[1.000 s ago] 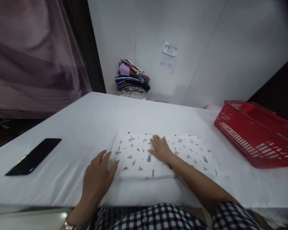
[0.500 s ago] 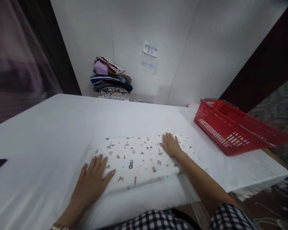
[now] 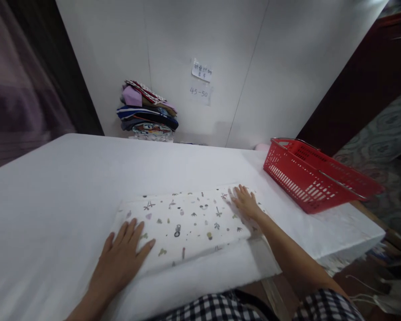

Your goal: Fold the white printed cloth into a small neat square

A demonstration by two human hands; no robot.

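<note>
A folded white cloth with small printed motifs [image 3: 187, 220] lies flat near the front edge of the white table [image 3: 70, 187]. My left hand [image 3: 122, 256] rests flat on its near left corner, fingers spread. My right hand [image 3: 245, 203] lies flat on its far right end, fingers stretched out. Neither hand grips anything.
A red plastic basket [image 3: 314, 180] stands at the table's right end. A stack of folded coloured clothes [image 3: 147, 111] sits at the back against the white wall, beside paper notes [image 3: 201, 71]. The table's right corner drops off to a patterned floor.
My right hand slid rightwards along the cloth from its middle to its right end. My left hand moved onto the left corner. The view turned right, and the black phone left the frame.
</note>
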